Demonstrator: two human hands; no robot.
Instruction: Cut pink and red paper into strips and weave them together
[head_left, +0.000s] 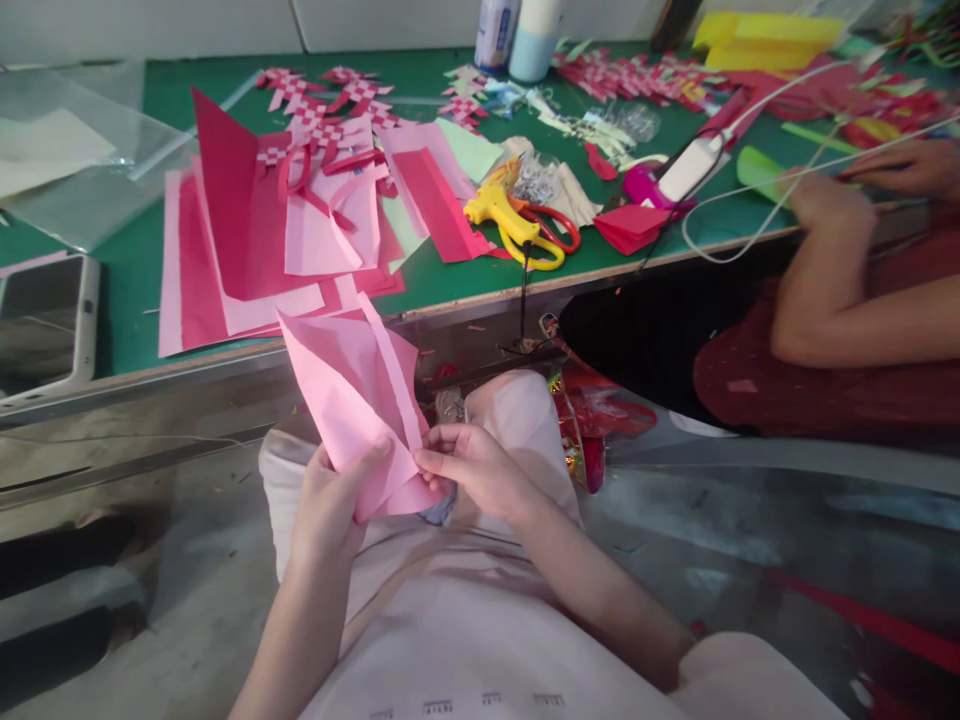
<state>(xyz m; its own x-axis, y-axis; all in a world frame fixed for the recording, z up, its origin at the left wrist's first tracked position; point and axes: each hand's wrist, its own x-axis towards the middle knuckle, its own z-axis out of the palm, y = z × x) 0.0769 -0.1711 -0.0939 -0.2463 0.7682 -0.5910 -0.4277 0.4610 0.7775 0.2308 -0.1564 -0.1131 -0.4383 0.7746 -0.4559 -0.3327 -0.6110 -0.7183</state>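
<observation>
A folded sheet of pink paper (330,400) is held above my lap, tilted up towards the table. My left hand (341,490) grips its lower left part, the thumb lying flat on top. At the lower right edge, my right hand (469,465) pinches the end of a narrow pink paper strip (394,375) that runs up along the sheet. Whether the strip is fully separate from the sheet I cannot tell. Beyond my hands, pink and red paper sheets (247,240) lie stacked at the table's front edge.
On the green table (127,320) are yellow-handled scissors (499,215), orange-handled scissors (566,230), woven paper pieces (360,90), a phone (49,325) and a white plug with a cable (690,165). At right, another person's hands (832,205) hold green paper.
</observation>
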